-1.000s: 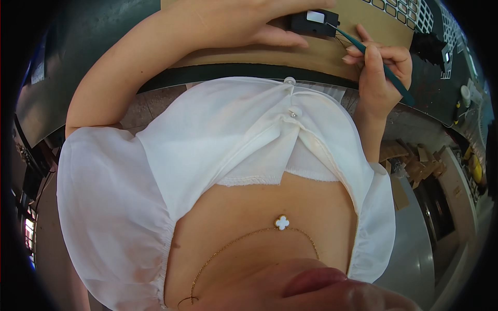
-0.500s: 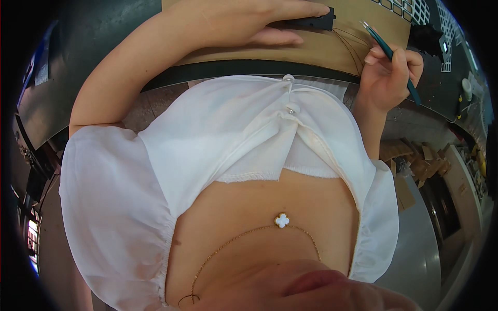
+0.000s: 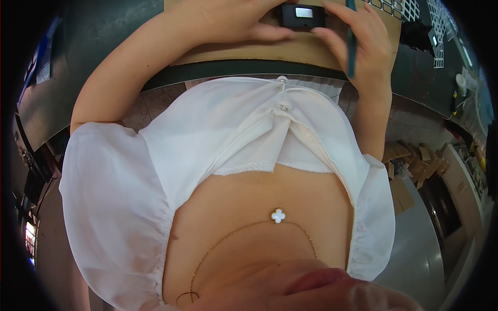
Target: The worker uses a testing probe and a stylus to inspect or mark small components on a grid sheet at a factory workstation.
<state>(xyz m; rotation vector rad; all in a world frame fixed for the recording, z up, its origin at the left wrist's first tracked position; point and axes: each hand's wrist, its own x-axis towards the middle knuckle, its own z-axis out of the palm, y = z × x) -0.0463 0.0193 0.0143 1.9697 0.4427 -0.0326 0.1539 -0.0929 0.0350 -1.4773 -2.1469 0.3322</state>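
At the top of the head view, a small black box (image 3: 291,19) with a pale rectangular window on its face lies over brown cardboard. My left hand (image 3: 236,20) grips its left end, thumb along the near side and fingers partly cut off by the upper edge. My right hand (image 3: 365,44) has come to the box's right end, its thumb and forefinger close to the corners. Dark green tweezers (image 3: 351,49) are held in that same hand, slightly blurred, their tips out of view.
The cardboard sheet (image 3: 233,52) covers part of a dark table (image 3: 119,26). White lattice panels (image 3: 411,9) and a black crumpled item (image 3: 416,36) lie to the right. Beyond the table's right edge, cardboard boxes (image 3: 423,160) are piled lower down.
My right hand has moved left to the box with the tweezers, now turned more upright. The box has turned and its window faces up. The thin wires at its right end no longer show.
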